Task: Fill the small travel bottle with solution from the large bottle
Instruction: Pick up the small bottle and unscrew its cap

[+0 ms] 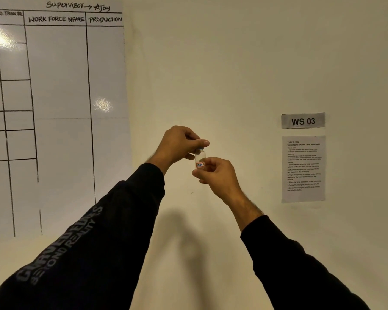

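Observation:
A small clear travel bottle [200,156] with a blue cap and a red-edged sticker marked "78" is held upright in front of a cream wall. My left hand [179,146] pinches the blue cap [199,149] from above with thumb and fingers. My right hand [217,173] grips the bottle's lower part from below, fingertips beside the sticker. Both arms wear black sleeves. The large bottle is not in view.
A whiteboard chart [56,108] with a hand-drawn grid hangs on the wall at the left. At the right are a "WS 03" sign [303,121] and a printed instruction sheet [303,168]. No table or counter is in view.

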